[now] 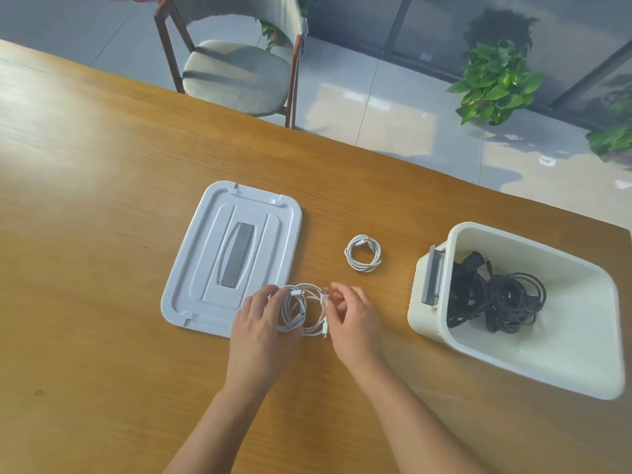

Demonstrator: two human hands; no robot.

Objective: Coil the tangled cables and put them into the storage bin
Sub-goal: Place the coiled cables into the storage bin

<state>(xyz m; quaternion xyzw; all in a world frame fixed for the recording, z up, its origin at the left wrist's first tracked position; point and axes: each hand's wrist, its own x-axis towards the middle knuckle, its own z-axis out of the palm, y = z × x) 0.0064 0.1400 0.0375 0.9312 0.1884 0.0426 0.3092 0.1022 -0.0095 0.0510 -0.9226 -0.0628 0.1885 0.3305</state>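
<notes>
left hand holding white cable, right hand seemingly pinching plug

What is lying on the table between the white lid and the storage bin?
In the head view, a small coiled white cable lies alone on the wooden table, between the lid and the storage bin.

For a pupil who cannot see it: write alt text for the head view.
Two hands coil a white cable on a wooden table: the left hand holds the loops, the right hand pinches a plug. Nearby lie a coiled white cable, a bin lid, and a storage bin holding black cables.
</notes>
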